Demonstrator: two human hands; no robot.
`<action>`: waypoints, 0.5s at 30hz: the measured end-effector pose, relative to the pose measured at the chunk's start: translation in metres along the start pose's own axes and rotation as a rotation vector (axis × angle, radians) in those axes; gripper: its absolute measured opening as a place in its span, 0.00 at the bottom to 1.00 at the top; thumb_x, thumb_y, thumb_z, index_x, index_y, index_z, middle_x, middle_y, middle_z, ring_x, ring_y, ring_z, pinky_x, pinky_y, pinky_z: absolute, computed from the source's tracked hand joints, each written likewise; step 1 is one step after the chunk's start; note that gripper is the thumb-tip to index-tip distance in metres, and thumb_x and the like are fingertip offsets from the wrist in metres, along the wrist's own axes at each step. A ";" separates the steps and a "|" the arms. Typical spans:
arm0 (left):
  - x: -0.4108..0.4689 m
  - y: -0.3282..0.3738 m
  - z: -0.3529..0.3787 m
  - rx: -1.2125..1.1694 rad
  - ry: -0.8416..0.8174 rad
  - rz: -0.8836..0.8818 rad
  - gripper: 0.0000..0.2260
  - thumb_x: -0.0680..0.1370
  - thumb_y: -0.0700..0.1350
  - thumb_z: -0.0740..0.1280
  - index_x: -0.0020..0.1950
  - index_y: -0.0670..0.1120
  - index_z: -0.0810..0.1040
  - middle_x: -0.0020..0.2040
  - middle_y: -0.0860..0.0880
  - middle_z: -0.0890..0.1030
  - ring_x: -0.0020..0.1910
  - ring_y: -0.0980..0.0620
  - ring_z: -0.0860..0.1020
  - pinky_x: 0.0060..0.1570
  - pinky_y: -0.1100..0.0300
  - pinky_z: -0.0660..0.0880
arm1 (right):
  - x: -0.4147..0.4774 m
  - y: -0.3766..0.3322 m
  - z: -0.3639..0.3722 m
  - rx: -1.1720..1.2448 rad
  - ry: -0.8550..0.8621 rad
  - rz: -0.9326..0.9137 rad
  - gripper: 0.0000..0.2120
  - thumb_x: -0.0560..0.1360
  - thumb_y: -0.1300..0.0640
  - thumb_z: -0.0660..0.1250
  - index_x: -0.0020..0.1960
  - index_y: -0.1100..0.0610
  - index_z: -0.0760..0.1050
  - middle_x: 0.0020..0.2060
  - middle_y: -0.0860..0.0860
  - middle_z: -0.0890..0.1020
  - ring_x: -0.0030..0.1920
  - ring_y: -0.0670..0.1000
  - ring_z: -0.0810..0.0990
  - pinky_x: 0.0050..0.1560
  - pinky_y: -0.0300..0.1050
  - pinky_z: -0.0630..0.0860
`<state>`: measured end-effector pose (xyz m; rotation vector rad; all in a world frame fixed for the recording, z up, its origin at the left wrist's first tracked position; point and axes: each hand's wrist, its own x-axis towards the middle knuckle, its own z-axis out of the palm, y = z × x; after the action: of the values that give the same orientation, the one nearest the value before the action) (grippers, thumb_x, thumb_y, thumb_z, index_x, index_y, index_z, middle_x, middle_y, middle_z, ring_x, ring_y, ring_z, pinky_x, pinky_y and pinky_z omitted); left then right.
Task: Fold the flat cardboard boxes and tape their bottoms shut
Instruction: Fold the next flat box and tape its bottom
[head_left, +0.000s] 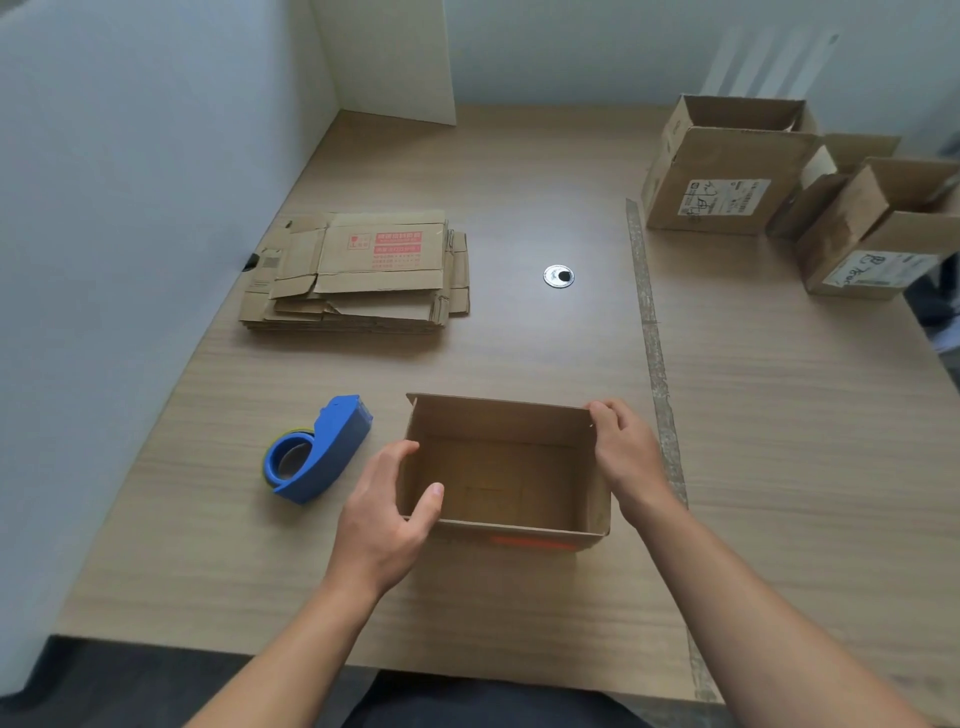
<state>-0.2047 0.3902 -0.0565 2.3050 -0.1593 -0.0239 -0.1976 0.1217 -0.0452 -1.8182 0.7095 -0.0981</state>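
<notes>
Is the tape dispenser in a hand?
No: the dispenser lies on the table while the left hand and right hand hold the box.

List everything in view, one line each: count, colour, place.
open box: one, brown, near centre of table
tape dispenser: one, blue, left of the open box
flat boxes: one stack, brown with red print, far left
assembled boxes: three, brown, far right
grommet: one, silver, mid-table
tape strip: one, greyish, along table right of centre
table: one, light wood
left hand: grips open box's left wall
right hand: grips open box's right wall
</notes>
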 end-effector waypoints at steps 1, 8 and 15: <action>0.001 0.000 -0.001 0.002 -0.013 -0.003 0.22 0.74 0.56 0.66 0.66 0.53 0.73 0.62 0.61 0.74 0.60 0.67 0.69 0.56 0.81 0.59 | -0.002 0.002 -0.001 0.007 -0.010 -0.016 0.12 0.82 0.51 0.59 0.47 0.54 0.78 0.42 0.50 0.80 0.43 0.48 0.75 0.44 0.43 0.70; 0.000 -0.003 -0.001 -0.003 -0.061 0.012 0.22 0.75 0.55 0.65 0.68 0.52 0.71 0.63 0.59 0.72 0.62 0.64 0.69 0.61 0.71 0.63 | -0.013 0.015 -0.007 -0.034 -0.122 -0.135 0.07 0.79 0.45 0.65 0.57 0.43 0.76 0.53 0.43 0.77 0.50 0.45 0.76 0.49 0.39 0.71; 0.002 0.000 -0.004 -0.038 -0.034 -0.009 0.21 0.75 0.53 0.68 0.67 0.54 0.72 0.61 0.59 0.74 0.60 0.64 0.70 0.61 0.63 0.67 | -0.013 0.014 -0.012 -0.068 -0.060 -0.221 0.04 0.80 0.50 0.66 0.54 0.47 0.76 0.46 0.43 0.78 0.40 0.39 0.74 0.40 0.33 0.69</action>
<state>-0.2026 0.3928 -0.0539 2.2680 -0.1645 -0.0699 -0.2189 0.1160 -0.0498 -1.9519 0.4731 -0.1658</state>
